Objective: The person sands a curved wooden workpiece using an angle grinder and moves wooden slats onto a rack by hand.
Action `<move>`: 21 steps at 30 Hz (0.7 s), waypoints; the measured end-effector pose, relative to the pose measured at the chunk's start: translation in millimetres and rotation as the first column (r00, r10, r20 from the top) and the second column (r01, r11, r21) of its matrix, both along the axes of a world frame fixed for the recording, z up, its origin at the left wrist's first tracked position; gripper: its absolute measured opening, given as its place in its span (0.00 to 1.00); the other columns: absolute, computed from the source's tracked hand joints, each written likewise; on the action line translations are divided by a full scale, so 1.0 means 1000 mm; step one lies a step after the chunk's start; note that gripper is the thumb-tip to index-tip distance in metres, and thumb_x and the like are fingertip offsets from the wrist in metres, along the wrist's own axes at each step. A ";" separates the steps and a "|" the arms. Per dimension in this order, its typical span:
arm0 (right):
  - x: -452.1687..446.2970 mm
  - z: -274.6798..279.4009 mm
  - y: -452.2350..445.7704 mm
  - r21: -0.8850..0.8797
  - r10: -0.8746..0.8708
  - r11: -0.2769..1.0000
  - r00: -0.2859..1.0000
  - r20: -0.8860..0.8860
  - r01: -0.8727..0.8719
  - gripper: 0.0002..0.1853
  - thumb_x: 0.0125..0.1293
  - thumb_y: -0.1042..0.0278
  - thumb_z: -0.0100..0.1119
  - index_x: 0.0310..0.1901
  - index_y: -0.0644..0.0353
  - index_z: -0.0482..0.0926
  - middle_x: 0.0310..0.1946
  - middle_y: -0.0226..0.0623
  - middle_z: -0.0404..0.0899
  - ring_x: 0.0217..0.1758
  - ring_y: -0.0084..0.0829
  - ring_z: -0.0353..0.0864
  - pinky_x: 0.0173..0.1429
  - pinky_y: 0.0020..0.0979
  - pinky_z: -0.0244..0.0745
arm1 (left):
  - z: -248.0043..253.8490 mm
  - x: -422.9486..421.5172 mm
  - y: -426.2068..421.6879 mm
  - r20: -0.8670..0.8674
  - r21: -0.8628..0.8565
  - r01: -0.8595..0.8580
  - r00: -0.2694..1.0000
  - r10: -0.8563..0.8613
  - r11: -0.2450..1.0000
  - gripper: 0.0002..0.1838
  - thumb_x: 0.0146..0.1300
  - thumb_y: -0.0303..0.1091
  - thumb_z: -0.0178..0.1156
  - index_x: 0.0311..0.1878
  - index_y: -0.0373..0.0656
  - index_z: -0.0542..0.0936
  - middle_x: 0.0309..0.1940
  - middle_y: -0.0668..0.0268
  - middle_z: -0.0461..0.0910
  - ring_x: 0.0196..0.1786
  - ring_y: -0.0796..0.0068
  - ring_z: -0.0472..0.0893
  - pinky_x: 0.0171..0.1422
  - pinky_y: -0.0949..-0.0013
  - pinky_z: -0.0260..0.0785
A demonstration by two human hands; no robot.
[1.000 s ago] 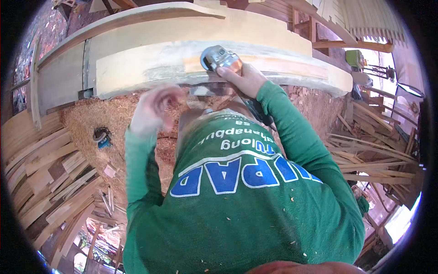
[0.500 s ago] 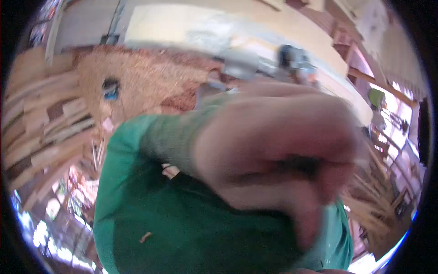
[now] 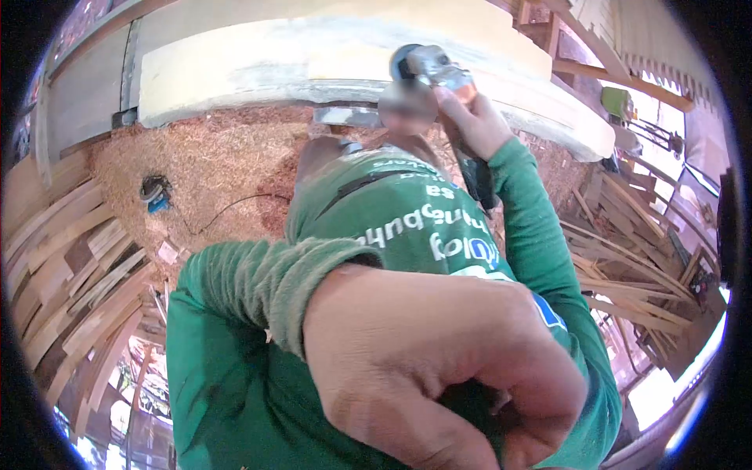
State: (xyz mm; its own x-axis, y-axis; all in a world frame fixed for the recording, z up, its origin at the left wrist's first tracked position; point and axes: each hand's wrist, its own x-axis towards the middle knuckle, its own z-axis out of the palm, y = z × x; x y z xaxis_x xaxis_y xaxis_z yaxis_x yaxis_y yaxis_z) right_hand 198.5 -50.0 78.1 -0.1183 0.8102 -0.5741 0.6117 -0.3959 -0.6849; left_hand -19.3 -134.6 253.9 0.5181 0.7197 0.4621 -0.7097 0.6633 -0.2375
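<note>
My left hand (image 3: 423,352) is large and close to the camera, in front of my green shirt (image 3: 423,211). Its fingers and thumb curl together, and the fingertips run out of view at the bottom, so anything between them is hidden. Farther off, my right hand (image 3: 479,125) is closed around a power tool that looks like an angle grinder (image 3: 440,66), with a silver head and a dark round disc or guard. The tool is over the near side of a long pale wooden slab (image 3: 258,66). A round blurred patch covers part of the area beside the tool.
Sawdust and shavings (image 3: 219,160) cover the ground before the slab. A blue and black object (image 3: 156,193) lies there, near a thin dark cord (image 3: 235,205). Stacked boards (image 3: 86,290) stand at the left, and a pile of wood offcuts (image 3: 627,243) at the right.
My left hand has moved down and to the left and is no longer smeared. My right hand and its tool now show clearly, with the tool farther left and higher in view.
</note>
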 end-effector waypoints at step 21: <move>-0.097 0.014 0.034 -0.120 0.105 0.987 0.994 -0.042 -0.109 0.36 0.69 0.31 0.65 0.58 0.62 0.87 0.43 0.43 0.91 0.48 0.35 0.89 0.59 0.39 0.81 | -0.130 -0.195 0.063 -0.892 0.419 -0.526 -0.085 0.444 0.740 0.17 0.65 0.43 0.71 0.45 0.41 0.79 0.35 0.67 0.74 0.35 0.77 0.70 0.41 0.73 0.61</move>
State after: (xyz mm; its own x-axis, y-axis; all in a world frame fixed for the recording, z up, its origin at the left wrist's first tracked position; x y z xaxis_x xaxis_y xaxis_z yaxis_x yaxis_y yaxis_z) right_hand 101.0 -16.0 91.9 -0.2223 0.7160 -0.6618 0.6314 -0.4115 -0.6573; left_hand -214.5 -71.5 124.1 -0.0321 0.9961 -0.0821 -0.4895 0.0560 0.8702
